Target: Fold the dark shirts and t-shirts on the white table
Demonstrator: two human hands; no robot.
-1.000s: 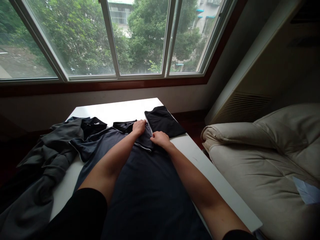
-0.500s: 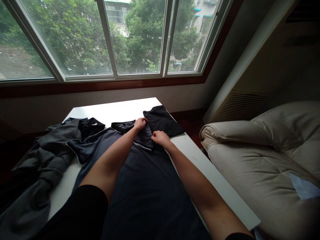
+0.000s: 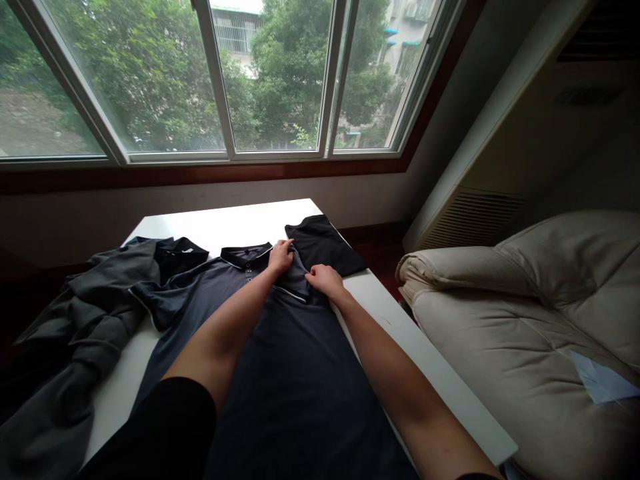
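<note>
A dark blue polo shirt (image 3: 295, 373) lies spread on a white table (image 3: 240, 223), collar away from me. Its right sleeve (image 3: 295, 280), edged with a white stripe, is folded in over the chest. My left hand (image 3: 281, 256) rests on the shoulder by the collar, fingers curled down onto the cloth. My right hand (image 3: 324, 280) presses on the outer edge of the folded sleeve, fingers bent on the fabric. Both forearms reach over the shirt's body.
A folded black garment (image 3: 323, 245) lies at the table's far right corner. A heap of grey clothes (image 3: 85, 313) covers the left side. A cream padded seat (image 3: 525, 320) stands to the right. Windows run along the far wall.
Both hands stay on the folded sleeve with only small shifts. My left hand closed slightly and moved a little nearer the collar. The view drifted slightly.
</note>
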